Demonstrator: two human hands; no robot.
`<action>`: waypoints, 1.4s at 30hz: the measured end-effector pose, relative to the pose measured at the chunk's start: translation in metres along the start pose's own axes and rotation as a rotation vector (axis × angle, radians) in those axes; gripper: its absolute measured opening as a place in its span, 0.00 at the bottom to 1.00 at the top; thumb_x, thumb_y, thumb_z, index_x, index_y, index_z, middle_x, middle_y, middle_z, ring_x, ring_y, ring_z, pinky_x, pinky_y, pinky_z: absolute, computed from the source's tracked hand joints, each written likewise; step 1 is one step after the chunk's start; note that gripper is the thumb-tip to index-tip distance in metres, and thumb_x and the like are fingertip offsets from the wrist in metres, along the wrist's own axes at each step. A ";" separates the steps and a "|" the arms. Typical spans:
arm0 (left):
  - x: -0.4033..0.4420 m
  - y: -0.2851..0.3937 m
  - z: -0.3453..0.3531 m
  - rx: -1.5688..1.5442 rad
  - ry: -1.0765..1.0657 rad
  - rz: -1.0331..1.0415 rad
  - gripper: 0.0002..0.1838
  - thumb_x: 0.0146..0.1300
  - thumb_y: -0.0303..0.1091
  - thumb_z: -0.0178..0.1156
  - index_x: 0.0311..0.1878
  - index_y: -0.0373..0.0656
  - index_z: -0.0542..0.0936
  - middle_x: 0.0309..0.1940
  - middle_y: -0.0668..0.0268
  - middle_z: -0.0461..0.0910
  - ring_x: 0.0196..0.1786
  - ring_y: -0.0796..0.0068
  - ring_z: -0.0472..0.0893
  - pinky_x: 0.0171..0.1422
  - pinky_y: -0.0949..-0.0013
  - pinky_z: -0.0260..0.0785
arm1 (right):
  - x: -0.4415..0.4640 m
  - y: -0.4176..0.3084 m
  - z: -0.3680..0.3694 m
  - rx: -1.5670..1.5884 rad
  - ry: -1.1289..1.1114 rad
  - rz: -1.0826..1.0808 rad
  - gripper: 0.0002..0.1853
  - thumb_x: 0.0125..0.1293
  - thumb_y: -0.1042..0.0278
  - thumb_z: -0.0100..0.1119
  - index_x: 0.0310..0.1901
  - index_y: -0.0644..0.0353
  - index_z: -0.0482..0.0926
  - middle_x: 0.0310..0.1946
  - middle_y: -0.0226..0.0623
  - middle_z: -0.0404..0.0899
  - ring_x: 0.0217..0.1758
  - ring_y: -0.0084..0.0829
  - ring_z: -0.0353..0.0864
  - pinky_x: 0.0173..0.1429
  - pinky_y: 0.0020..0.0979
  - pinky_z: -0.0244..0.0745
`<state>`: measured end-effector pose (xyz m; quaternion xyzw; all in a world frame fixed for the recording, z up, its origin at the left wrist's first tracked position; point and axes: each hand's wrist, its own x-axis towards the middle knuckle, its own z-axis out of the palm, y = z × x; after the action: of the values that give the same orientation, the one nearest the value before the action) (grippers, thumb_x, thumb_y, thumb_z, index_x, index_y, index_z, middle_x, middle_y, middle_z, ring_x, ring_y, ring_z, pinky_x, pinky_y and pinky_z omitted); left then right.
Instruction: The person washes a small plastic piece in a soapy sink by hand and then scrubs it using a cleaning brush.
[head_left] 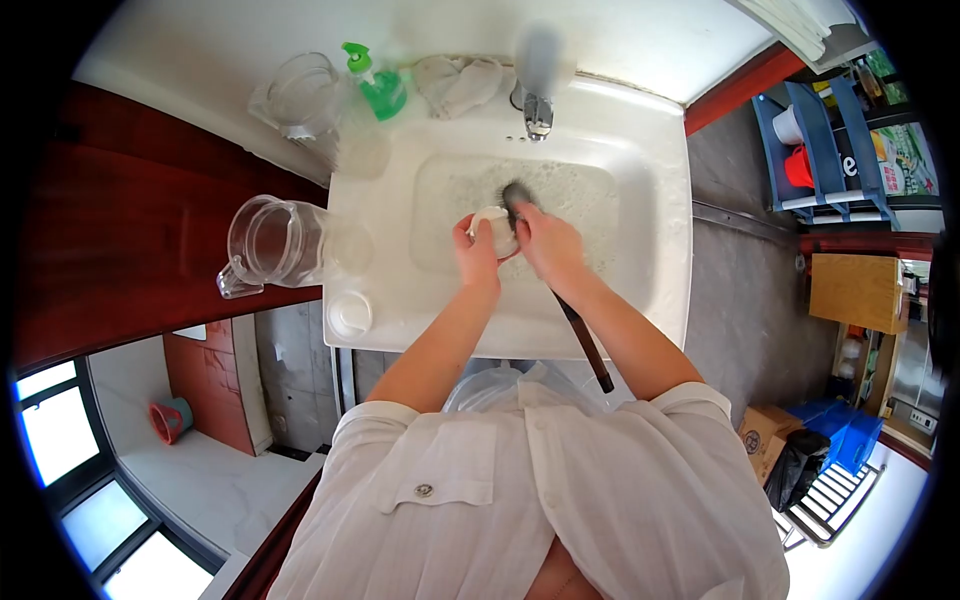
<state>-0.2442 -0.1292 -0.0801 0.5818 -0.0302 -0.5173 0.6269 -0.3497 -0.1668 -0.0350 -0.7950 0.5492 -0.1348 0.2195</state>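
Over the sink basin, my left hand (478,252) is closed around a small white round piece (493,230) that looks like a lid. My right hand (550,243) grips a long-handled brush (582,335). Its dark bristle head (515,193) is up against the far right side of the white piece; whether the bristles touch it I cannot tell. The brown handle runs back under my right forearm, past the sink's front edge. Foamy water (590,190) lies in the white sink (660,300) beneath both hands.
A chrome faucet (538,115) stands at the back. Left of it are a crumpled cloth (458,85) and a green soap pump bottle (380,92). Clear jugs, one nearer (268,242) and one farther (302,95), stand at left. A white round container (350,316) sits on the front left corner.
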 end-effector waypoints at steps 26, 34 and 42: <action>-0.016 0.023 0.011 -0.126 -0.229 -0.067 0.16 0.68 0.36 0.45 0.56 0.44 0.59 0.53 0.59 0.68 0.52 0.60 0.74 0.46 0.51 0.77 | -0.001 0.000 -0.014 0.064 0.073 0.092 0.13 0.62 0.62 0.49 0.48 0.49 0.73 0.28 0.42 0.79 0.31 0.45 0.79 0.35 0.43 0.73; -0.011 0.036 0.005 -0.159 -0.354 -0.061 0.18 0.67 0.40 0.48 0.56 0.45 0.61 0.52 0.60 0.69 0.52 0.61 0.73 0.48 0.53 0.73 | 0.022 0.003 -0.040 0.233 0.129 0.081 0.14 0.61 0.60 0.50 0.49 0.46 0.73 0.25 0.43 0.79 0.31 0.45 0.79 0.35 0.42 0.72; 0.001 0.026 0.013 -0.259 -0.176 -0.023 0.17 0.67 0.37 0.47 0.56 0.44 0.61 0.51 0.61 0.69 0.51 0.64 0.73 0.48 0.54 0.72 | -0.010 0.002 -0.014 0.167 0.113 0.029 0.14 0.61 0.62 0.50 0.49 0.49 0.72 0.25 0.43 0.78 0.31 0.45 0.78 0.34 0.43 0.72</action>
<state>-0.2366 -0.1445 -0.0563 0.4490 -0.0113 -0.5730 0.6855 -0.3613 -0.1611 -0.0241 -0.7570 0.5590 -0.2218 0.2556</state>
